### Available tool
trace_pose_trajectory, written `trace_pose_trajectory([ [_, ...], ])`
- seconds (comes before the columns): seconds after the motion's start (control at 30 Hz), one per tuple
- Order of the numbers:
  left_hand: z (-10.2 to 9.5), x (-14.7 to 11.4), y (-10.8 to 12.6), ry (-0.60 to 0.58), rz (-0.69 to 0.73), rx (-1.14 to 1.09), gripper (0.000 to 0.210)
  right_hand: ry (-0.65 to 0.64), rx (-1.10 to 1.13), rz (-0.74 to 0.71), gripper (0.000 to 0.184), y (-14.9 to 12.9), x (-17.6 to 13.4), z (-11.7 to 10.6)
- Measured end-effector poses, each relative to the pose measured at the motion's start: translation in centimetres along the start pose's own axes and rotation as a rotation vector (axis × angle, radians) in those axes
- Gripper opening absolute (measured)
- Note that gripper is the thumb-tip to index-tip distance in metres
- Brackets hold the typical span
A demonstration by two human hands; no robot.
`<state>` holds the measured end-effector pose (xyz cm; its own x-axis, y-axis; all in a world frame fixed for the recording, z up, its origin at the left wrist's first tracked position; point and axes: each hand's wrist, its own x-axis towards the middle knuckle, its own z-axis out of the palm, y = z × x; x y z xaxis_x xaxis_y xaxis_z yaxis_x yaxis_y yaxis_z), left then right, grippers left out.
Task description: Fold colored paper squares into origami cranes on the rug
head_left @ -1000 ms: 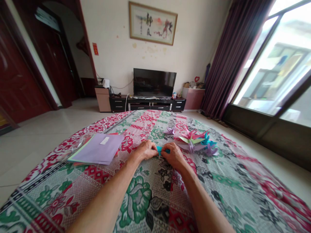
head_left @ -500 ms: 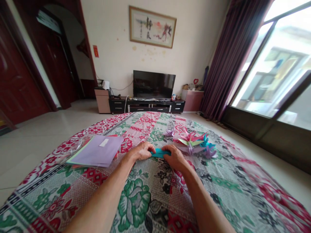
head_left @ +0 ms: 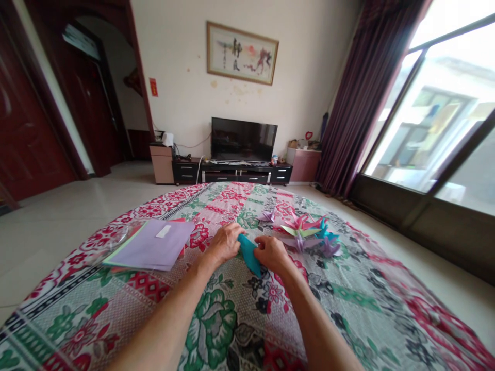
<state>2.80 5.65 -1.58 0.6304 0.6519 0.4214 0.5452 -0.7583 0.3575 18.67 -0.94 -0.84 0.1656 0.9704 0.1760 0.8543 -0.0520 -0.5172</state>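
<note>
A blue piece of folded paper (head_left: 249, 256) is held just above the tablecloth, slanting down toward me. My left hand (head_left: 227, 242) pinches its upper left end. My right hand (head_left: 272, 252) is closed with its fingertips at the paper's right edge; the hand hides exactly how they grip. To the right of my hands lie several folded paper cranes: a pink one (head_left: 304, 222), a light green one (head_left: 300, 232), a blue one (head_left: 323, 229) and purple ones, among them a small purple one (head_left: 268, 215) farther back. On the left rests a stack of paper sheets, purple on top (head_left: 151, 246).
A flowered tablecloth (head_left: 212, 322) covers the round table. A clear plastic wrapper (head_left: 116, 239) shows at the stack's left edge, and a white label (head_left: 163, 231) sits on the top sheet. Beyond the table stand a television (head_left: 243, 140) and a low cabinet (head_left: 226, 176).
The blue paper has turned from lying crosswise between my hands to slanting down toward me. My right hand has shifted its hold along the edge. The camera view has tipped up slightly.
</note>
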Motion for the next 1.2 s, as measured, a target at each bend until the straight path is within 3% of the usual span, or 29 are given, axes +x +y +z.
trace_pose_trajectory([
  [0.1,0.6,0.1,-0.1,0.07,-0.045,-0.007,0.04,-0.055,0.024,0.05,0.022,-0.1,0.0,-0.5],
  [0.27,0.1,0.3,0.4,0.073,-0.242,-0.098,0.028,-0.017,0.099,0.151,0.012,0.1,0.1,-0.6],
  [0.47,-1.0,0.4,1.5,-0.052,-0.337,-0.456,0.033,-0.062,0.441,0.285,0.015,1.0,0.7,0.0],
  [0.6,-0.7,0.6,1.8,-0.024,-0.396,-0.724,0.038,-0.105,0.533,0.245,0.019,0.4,0.5,-0.3],
  [0.63,-0.7,0.6,1.8,-0.011,-0.436,-0.771,0.04,-0.083,0.521,0.226,0.02,0.2,0.4,-0.5],
  [0.7,-0.9,0.6,2.0,-0.009,-0.52,-0.818,0.042,0.125,0.396,0.178,0.022,-0.2,0.2,-0.9],
  [0.77,-1.5,0.5,2.3,-0.063,-0.576,-0.816,0.042,0.37,0.283,0.085,0.029,-0.4,0.2,-1.2],
  [0.83,-2.2,0.2,2.6,-0.162,-0.576,-0.799,0.042,0.449,0.25,-0.017,0.035,-0.5,0.2,-1.3],
  [1.03,-2.6,0.0,2.4,-0.303,-0.462,-0.71,0.047,0.119,0.261,-0.114,0.028,0.3,0.0,-1.0],
  [1.2,-2.0,0.3,1.3,-0.163,-0.318,-0.377,0.04,0.016,0.273,-0.06,0.023,1.6,0.4,-0.2],
])
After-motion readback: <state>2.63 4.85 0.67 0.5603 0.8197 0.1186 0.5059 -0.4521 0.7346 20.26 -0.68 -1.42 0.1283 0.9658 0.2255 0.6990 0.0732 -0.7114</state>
